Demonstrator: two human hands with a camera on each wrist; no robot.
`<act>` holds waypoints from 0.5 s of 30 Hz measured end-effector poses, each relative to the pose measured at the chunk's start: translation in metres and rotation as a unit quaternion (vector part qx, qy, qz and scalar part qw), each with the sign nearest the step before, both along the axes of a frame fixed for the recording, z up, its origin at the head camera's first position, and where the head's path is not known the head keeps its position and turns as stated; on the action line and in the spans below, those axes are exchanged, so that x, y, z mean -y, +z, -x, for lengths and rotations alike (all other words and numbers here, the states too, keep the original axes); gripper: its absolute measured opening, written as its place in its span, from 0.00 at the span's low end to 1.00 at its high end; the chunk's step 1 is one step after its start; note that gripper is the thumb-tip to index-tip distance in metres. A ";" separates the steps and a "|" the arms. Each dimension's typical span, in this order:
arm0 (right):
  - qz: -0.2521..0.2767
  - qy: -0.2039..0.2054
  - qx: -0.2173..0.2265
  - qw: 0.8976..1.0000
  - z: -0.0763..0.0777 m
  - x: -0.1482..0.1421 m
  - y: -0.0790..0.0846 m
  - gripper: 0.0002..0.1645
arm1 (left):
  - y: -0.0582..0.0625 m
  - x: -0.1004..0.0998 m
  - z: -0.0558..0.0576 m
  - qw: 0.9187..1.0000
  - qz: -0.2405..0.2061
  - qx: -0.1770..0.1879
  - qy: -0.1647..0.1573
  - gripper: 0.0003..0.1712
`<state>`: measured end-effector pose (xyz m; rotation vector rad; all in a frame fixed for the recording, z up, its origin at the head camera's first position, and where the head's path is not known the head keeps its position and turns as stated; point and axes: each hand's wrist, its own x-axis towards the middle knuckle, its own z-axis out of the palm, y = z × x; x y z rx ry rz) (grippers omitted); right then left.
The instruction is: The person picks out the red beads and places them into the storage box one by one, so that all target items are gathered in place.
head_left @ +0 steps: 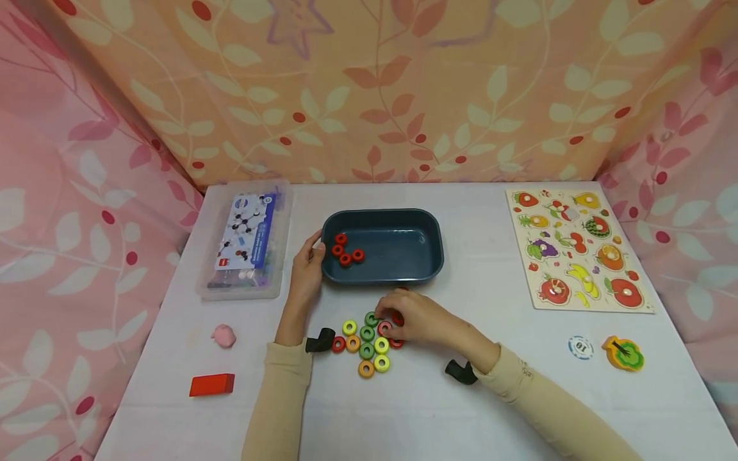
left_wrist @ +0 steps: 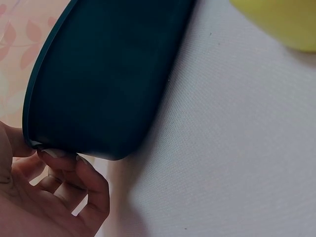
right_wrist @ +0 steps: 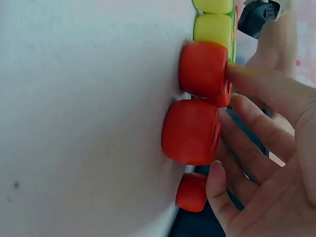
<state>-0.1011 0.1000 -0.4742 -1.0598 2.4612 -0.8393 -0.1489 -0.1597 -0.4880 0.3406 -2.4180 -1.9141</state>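
Note:
My left hand grips the left end of a dark blue rectangular dish, fingertips at its rim in the left wrist view. Several red ring beads lie inside, toward the left. Below the dish, my right hand reaches into a cluster of green, yellow, orange and red ring beads. Its thumb and index finger pinch a pale red ring bead. In the right wrist view, red ring beads stand close before the fingers and partly hide the fingertips.
A clear plastic case lies at the back left, with a pink lump and red block nearer. At the right are a fruit puzzle board, a round chip and a tree-patterned piece. Patterned cloth surrounds the table.

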 end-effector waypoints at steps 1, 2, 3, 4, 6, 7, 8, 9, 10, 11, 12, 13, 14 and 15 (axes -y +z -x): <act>0.000 -0.001 0.000 1.000 0.000 0.000 -0.001 0.16 | 0.000 0.000 0.000 1.000 0.000 0.001 -0.001 0.24; 0.002 -0.001 0.001 1.000 0.000 0.000 -0.001 0.16 | 0.000 0.000 0.000 1.000 0.000 0.001 -0.001 0.24; 0.004 0.001 -0.001 1.000 0.000 0.000 -0.001 0.16 | 0.001 0.000 0.000 1.000 0.000 0.002 -0.001 0.24; 0.005 0.002 -0.001 1.000 -0.001 0.000 0.000 0.16 | 0.001 0.000 0.000 1.000 0.000 0.002 -0.001 0.24; 0.009 0.008 -0.002 1.000 -0.001 0.000 0.000 0.15 | 0.000 0.000 0.000 1.000 0.001 0.003 -0.002 0.25; 0.009 0.010 -0.001 1.000 -0.001 0.000 0.000 0.15 | 0.000 0.000 0.000 1.000 0.001 0.002 -0.002 0.25; 0.009 0.011 0.000 1.000 -0.001 0.001 0.001 0.15 | 0.000 0.000 0.000 1.000 0.001 0.002 0.000 0.24; 0.008 0.012 0.002 1.000 -0.001 0.001 0.001 0.15 | 0.000 0.000 0.000 1.000 0.001 0.001 0.001 0.24; 0.006 0.013 0.006 1.000 -0.001 0.001 0.001 0.15 | 0.000 0.000 0.000 1.000 0.003 0.000 0.001 0.24; 0.008 0.014 0.011 1.000 -0.001 0.001 0.002 0.15 | 0.000 0.000 0.000 1.000 0.005 -0.001 0.001 0.25; 0.012 0.015 0.018 1.000 0.000 0.001 0.003 0.15 | 0.000 0.000 0.000 1.000 0.005 -0.002 0.001 0.24; 0.022 0.015 0.028 0.999 0.000 0.001 0.004 0.15 | 0.000 0.000 0.000 1.000 0.006 -0.002 0.001 0.24; 0.034 0.015 0.038 0.999 0.001 0.002 0.006 0.15 | 0.000 -0.001 0.000 1.000 0.006 -0.002 0.002 0.24; 0.050 0.017 0.046 0.998 0.002 0.002 0.008 0.15 | 0.000 -0.001 0.000 1.000 0.005 -0.002 0.002 0.24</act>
